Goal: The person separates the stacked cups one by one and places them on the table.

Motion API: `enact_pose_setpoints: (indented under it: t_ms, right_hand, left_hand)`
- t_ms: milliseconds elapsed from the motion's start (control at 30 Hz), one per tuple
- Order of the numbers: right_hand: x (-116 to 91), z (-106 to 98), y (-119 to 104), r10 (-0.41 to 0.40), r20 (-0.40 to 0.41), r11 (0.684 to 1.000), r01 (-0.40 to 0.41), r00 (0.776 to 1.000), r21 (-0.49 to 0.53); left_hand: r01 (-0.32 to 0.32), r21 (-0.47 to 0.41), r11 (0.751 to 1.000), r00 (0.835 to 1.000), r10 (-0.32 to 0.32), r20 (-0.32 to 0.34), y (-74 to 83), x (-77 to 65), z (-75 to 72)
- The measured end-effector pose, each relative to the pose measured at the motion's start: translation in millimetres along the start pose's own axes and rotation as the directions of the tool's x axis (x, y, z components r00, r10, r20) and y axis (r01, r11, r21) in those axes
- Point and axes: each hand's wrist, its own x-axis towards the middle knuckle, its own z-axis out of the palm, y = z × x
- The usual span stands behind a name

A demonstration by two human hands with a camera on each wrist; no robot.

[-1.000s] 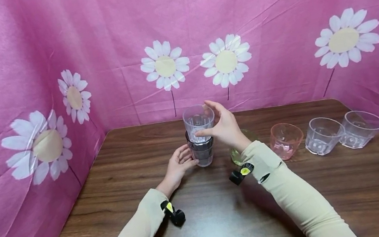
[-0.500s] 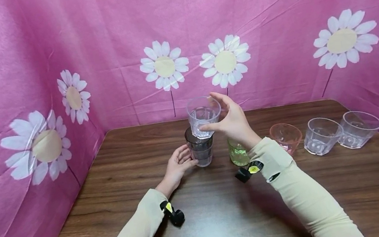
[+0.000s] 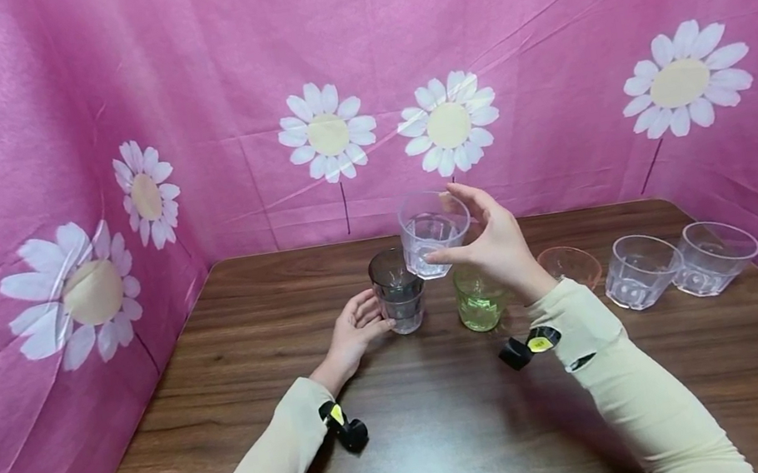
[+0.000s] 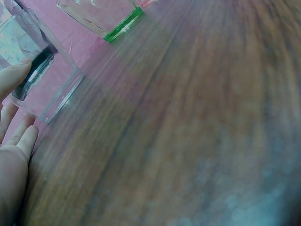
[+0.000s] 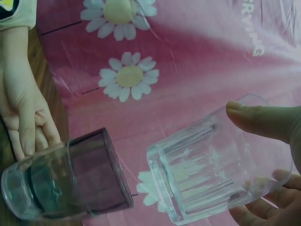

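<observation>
My right hand (image 3: 500, 253) holds a clear tumbler (image 3: 428, 236) in the air between thumb and fingers, a little above and to the right of a stack. That stack stands on the table: a smoky grey tumbler (image 3: 391, 270) nested in a clear tumbler (image 3: 407, 321). My left hand (image 3: 351, 336) holds the stack low on its left side, thumb in front and fingers behind. In the right wrist view the raised tumbler (image 5: 197, 174) is tilted, its base apart from the grey tumbler's rim (image 5: 117, 165). A green tumbler (image 3: 479, 308) stands below my right hand.
A pink tumbler (image 3: 575, 268), partly hidden by my right hand and wrist, stands right of the green one. Farther right are two clear tumblers (image 3: 640, 280) side by side. The wooden table (image 3: 402, 452) meets a pink daisy-print cloth (image 3: 374, 34) at its back and sides.
My right hand has lifted the clear tumbler out of the grey one and carried it to the right. The green tumbler shows more now. My left hand has stayed at the stack.
</observation>
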Motion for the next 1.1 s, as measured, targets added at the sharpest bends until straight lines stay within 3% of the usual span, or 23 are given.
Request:
enact_pose_setpoints:
  t_ms: [300,800,1100]
  right_hand:
    - [-13.5,-18.3,4.9,0.027,-0.033,0.993,-0.031,0.999,-0.118]
    - [-40.6,-47.9,7.8,0.031,-0.049,0.980,-0.040,0.998,-0.196]
    - [-59.6,-64.9,14.0,-0.025,-0.072,0.970,0.007,0.997,-0.242]
  left_hand:
    - [0.012,-0.002,1.000,1.000,-0.012,0.003,0.3,1.5,-0.5]
    - [0.019,-0.003,1.000,1.000,-0.019,-0.003,3.4,0.1,-1.1]
    - [-0.001,0.016,1.000,1.000,0.001,0.011,1.3,-1.0,-1.4]
